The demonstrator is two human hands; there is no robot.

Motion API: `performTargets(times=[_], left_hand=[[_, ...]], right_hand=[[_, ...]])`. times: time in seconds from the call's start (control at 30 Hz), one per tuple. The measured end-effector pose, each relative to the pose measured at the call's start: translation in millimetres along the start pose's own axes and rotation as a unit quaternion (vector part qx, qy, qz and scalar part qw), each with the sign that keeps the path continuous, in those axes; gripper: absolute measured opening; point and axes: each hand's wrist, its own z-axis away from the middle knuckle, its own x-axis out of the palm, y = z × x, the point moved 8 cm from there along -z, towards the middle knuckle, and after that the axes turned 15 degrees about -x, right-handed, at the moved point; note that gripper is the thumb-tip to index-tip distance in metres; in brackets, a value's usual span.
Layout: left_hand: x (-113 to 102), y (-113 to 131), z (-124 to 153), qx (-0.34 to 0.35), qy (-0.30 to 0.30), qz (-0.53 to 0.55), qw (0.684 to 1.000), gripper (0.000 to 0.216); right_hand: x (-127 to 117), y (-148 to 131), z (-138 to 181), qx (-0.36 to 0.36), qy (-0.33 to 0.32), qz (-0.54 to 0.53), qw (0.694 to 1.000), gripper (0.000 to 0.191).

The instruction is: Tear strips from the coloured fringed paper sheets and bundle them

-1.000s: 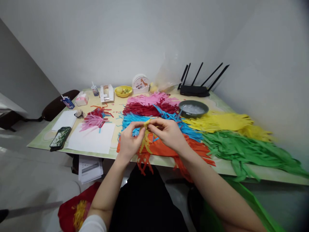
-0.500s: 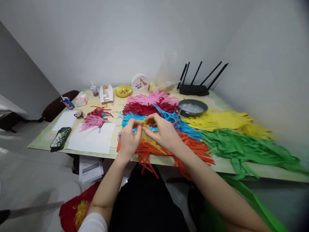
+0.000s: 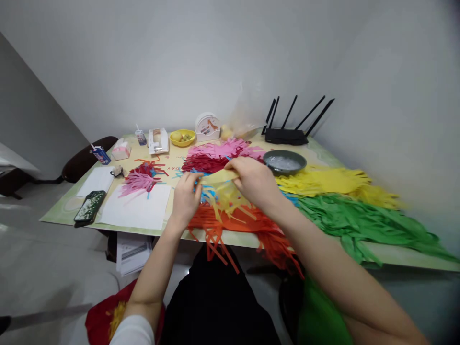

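Observation:
My left hand [image 3: 186, 196] and my right hand [image 3: 253, 180] hold a yellow fringed paper piece [image 3: 223, 187] stretched between them above the table, each pinching one end of its top band. Its cut strips hang down over the orange fringed paper [image 3: 251, 225] at the near edge. Blue fringed paper [image 3: 208, 195] shows just behind the yellow piece. Dark red fringed paper [image 3: 208, 164] and pink fringed paper [image 3: 223, 148] lie farther back.
A dark bowl [image 3: 283, 162] sits right of my hands, with yellow paper [image 3: 323, 179] and green paper [image 3: 359, 220] piles beyond. White sheets [image 3: 138, 207], a phone [image 3: 89, 205] and a small pink-red bundle [image 3: 140, 179] lie left. A router [image 3: 287, 135], yellow dish [image 3: 182, 137] and cartons stand at the back.
My hands have drawn apart, unrolling the small yellow roll into a wide fringed band. Both hands rose a little and the right hand moved back toward the bowl.

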Motion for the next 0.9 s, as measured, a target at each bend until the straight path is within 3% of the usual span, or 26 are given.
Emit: performTargets(times=[0.13, 0.27, 0.37, 0.5, 0.57, 0.73, 0.8, 0.9], left_hand=[[0.9, -19.9, -9.3, -0.076, -0.031, -0.104, 0.991, 0.024], [-3.7, 24.2, -16.6, 0.015, 0.015, 0.030, 0.999, 0.058], [18.0, 37.5, -30.9, -0.003, 0.020, 0.100, 0.995, 0.059], [48.1, 10.1, -47.8, -0.090, 0.001, 0.140, 0.986, 0.048], [50.7, -10.3, -49.2, -0.117, -0.023, 0.092, 0.989, 0.043], [17.6, -55.3, -36.9, -0.193, -0.121, -0.136, 0.964, 0.034], [3.5, -42.7, -31.2, -0.160, -0.139, -0.123, 0.969, 0.042], [-1.4, 9.1, -25.3, -0.042, -0.098, -0.017, 0.994, 0.062]], right_hand=[[-19.4, 4.3, -15.6, -0.003, -0.030, 0.122, 0.992, 0.017], [-20.5, -11.5, -29.5, -0.030, -0.091, 0.145, 0.985, 0.016], [-28.7, -22.0, -35.0, -0.042, -0.069, 0.108, 0.991, 0.019], [-54.2, -17.8, -33.8, -0.036, -0.016, 0.094, 0.995, 0.025], [-67.4, -8.7, -31.6, -0.020, -0.001, 0.097, 0.995, 0.029], [-74.3, 15.0, -29.0, 0.046, -0.041, 0.129, 0.990, 0.031], [-63.2, 16.9, -30.1, 0.060, -0.089, 0.150, 0.983, 0.026], [-44.5, 6.5, -33.8, 0.039, -0.143, 0.152, 0.977, 0.022]])
